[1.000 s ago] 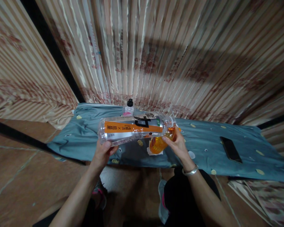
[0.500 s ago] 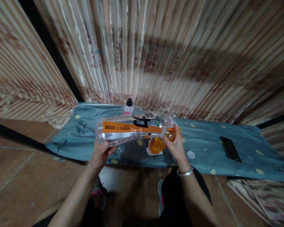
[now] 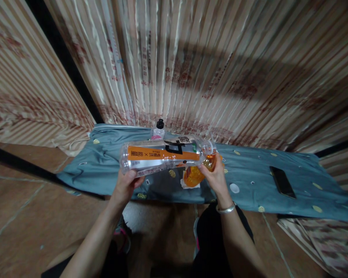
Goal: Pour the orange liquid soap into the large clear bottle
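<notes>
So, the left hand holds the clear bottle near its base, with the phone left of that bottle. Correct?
The phone lies right of the clear bottle, not left, as the head view shows. The left hand holds that bottle near its base.

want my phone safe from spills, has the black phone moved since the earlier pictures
No. The black phone lies in the same place and at the same angle beside the yellow print on the blue-green cloth.

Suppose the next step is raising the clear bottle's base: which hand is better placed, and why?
Probably the left hand: it holds the clear bottle near its base; the right hand grips the orange bottle.
</notes>
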Demonstrator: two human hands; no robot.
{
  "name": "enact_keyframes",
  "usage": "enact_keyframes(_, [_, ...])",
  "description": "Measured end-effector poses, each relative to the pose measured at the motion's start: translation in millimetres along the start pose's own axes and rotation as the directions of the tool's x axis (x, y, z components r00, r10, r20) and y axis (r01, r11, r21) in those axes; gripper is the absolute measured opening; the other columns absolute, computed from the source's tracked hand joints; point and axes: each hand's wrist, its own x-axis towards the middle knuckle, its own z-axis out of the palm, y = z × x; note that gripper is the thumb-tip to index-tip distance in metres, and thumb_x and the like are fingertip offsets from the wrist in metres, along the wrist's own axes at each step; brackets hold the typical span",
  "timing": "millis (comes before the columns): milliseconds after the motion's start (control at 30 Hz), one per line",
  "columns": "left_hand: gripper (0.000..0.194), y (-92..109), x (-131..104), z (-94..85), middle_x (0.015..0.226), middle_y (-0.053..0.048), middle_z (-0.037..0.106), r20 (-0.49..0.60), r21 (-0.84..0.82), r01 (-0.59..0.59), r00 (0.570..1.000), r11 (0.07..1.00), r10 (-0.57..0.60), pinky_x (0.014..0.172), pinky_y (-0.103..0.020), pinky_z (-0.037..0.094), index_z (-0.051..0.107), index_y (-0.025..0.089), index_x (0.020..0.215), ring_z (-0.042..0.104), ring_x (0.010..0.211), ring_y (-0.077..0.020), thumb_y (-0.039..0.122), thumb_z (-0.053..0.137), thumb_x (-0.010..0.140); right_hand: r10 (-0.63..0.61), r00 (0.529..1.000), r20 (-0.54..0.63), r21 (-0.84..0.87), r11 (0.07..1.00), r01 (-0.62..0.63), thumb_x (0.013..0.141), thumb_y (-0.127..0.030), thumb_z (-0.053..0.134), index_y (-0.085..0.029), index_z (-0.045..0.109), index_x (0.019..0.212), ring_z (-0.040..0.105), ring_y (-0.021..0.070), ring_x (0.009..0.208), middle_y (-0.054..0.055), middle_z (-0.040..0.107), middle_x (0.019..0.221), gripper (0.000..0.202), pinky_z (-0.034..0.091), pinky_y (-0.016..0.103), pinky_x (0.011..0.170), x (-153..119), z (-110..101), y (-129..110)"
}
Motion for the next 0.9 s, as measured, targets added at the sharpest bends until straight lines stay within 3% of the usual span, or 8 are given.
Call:
enact_keyframes(167, [0.057,1.1,-1.9,-0.4,0.056,0.005,0.051,-0.008,0.033,0.013,1.0,0.999,-0.013,0.036,-0.018,0.022,0.072,0.018,0.089,0.028,0.041,-0.0051,0.069,0.085,0.068,-0.011,1.0,-0.016,0.009,1.0,0.011,0.071,-0.05,0.086,-0.021,0.061,0.118,0.073,0.0302,0.103,0.01,0.075,0.112,0.06,0.057,0.047,0.099,0.3,1.7,-1.0])
enact_keyframes(400, [0.053,0.8,0.2,-2.6,0.05,0.006,0.042,0.03,0.049,-0.017,0.999,0.999,0.016,0.035,-0.02,0.019,0.068,0.02,0.072,0.029,0.04,-0.0078,0.07,0.084,0.069,-0.017,1.0,-0.026,-0.005,1.0,0.017,0.069,-0.051,0.085,-0.023,0.06,0.113,0.071,0.0285,0.097,0.008,0.075,0.106,0.058,0.058,0.044,0.092,0.9,2.6,0.7])
enact_keyframes(600, [0.051,0.5,0.8,-3.3,0.056,0.005,0.045,0.053,0.025,-0.035,0.998,0.999,0.033,0.035,-0.02,0.017,0.068,0.021,0.085,0.026,0.041,-0.0063,0.068,0.084,0.071,-0.02,1.0,-0.016,0.009,1.0,0.02,0.07,-0.05,0.084,-0.023,0.06,0.116,0.071,0.0279,0.099,0.008,0.074,0.109,0.058,0.058,0.044,0.092,1.0,2.4,3.6])
enact_keyframes(767, [0.051,-1.4,-0.7,-5.1,0.052,0.007,0.039,0.076,0.036,-0.033,0.997,0.999,0.03,0.036,-0.02,0.015,0.068,0.019,0.081,0.024,0.041,-0.0059,0.067,0.081,0.075,-0.006,1.0,-0.025,-0.004,1.0,0.006,0.07,-0.051,0.084,-0.023,0.06,0.115,0.071,0.0268,0.096,0.007,0.073,0.108,0.058,0.059,0.042,0.09,-0.1,2.2,3.7])
enact_keyframes(900, [0.053,-0.1,-2.5,-4.7,0.055,0.007,0.042,0.039,0.044,0.006,0.999,0.999,-0.008,0.038,-0.02,0.018,0.068,0.019,0.084,0.026,0.043,-0.0062,0.068,0.083,0.073,0.008,1.0,-0.026,-0.002,1.0,-0.008,0.07,-0.054,0.085,-0.022,0.06,0.118,0.071,0.0283,0.097,0.008,0.074,0.109,0.063,0.058,0.045,0.094,-0.5,2.1,4.1])
